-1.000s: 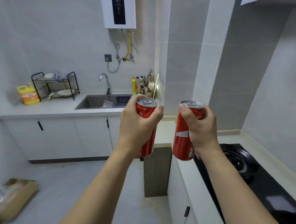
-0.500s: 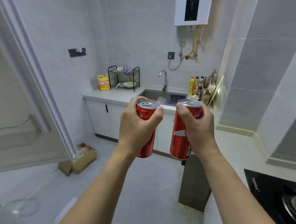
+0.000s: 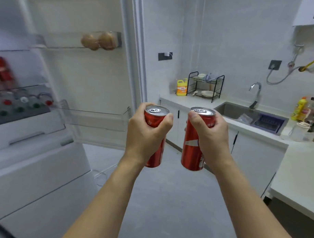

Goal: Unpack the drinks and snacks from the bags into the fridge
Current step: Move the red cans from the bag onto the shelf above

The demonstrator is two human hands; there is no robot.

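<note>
Two hands are held out at chest height, each wrapped around a red can. The left hand (image 3: 145,134) grips the left can (image 3: 155,118); the right hand (image 3: 210,136) grips the right can (image 3: 191,146). Both cans stand upright, long axis vertical, silver pull-tab tops up, just beside each other. Half a second ago the view faced the sink (image 3: 249,114); now the open fridge (image 3: 37,114) fills the left, with blurred red cans and bottle caps on its shelves.

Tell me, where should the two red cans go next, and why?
Probably left, toward the open fridge. Left hand grips one can, right hand grips the other can, and both are short of the empty door shelf.
</note>
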